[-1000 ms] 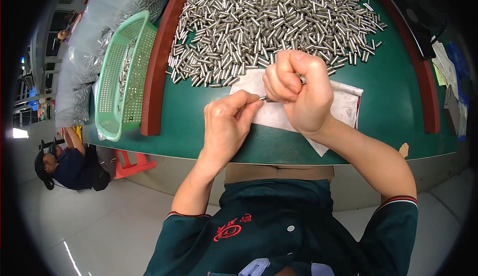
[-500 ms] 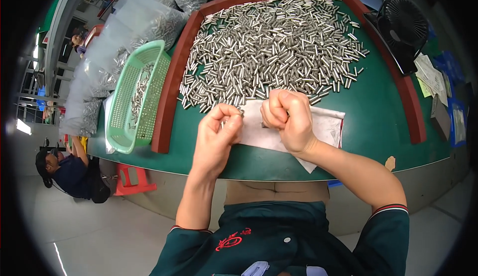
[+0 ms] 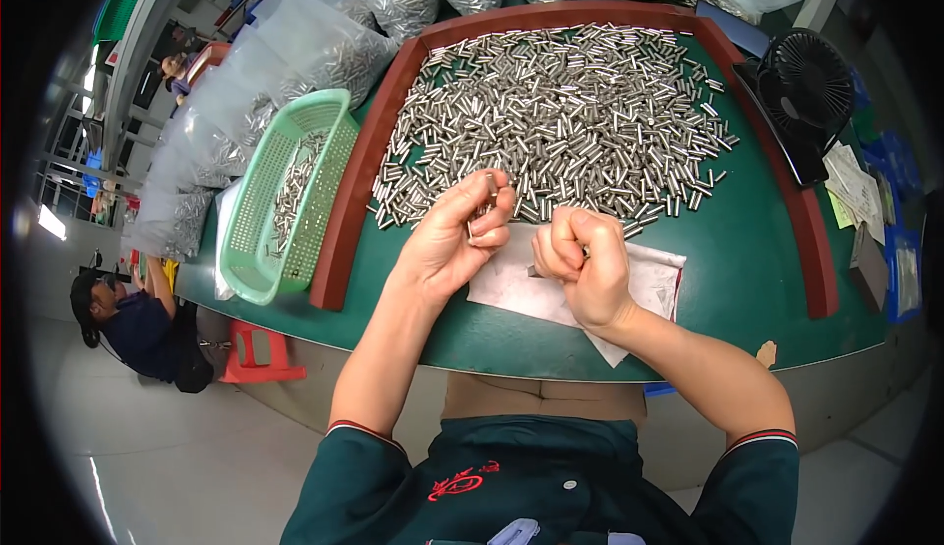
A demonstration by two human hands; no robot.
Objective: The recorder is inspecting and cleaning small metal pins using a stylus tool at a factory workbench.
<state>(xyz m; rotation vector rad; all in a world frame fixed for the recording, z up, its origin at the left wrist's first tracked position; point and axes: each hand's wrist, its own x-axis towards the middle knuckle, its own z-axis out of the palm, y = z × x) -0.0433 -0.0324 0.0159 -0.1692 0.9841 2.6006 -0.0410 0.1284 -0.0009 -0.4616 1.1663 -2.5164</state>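
Note:
A wide heap of short, shiny metal pins point(image 3: 560, 113) covers the green tabletop before me. At the near edge of the heap my left hand point(image 3: 457, 235) is turned partly palm up, its fingers curled around a few of these metal pins. Close to its right, my right hand point(image 3: 593, 275) is closed in a fist over a white cloth point(image 3: 644, 285). Grey metal, apparently a pin's end, pokes out from that fist; its fingers hide the rest. The stained cloth lies flat under and between my hands.
A dark red wooden rim point(image 3: 359, 181) borders the heap. Left of it stands a green plastic basket point(image 3: 251, 250) with some pins inside. Clear bags of pins point(image 3: 403, 9) line the back and left. A black fan point(image 3: 806, 78) stands right. A seated person point(image 3: 138, 324) is at far left.
My left hand has moved up and toward the heap and rolled open somewhat, showing pins in its fingers. The right hand stays a fist. The whole view has shifted slightly.

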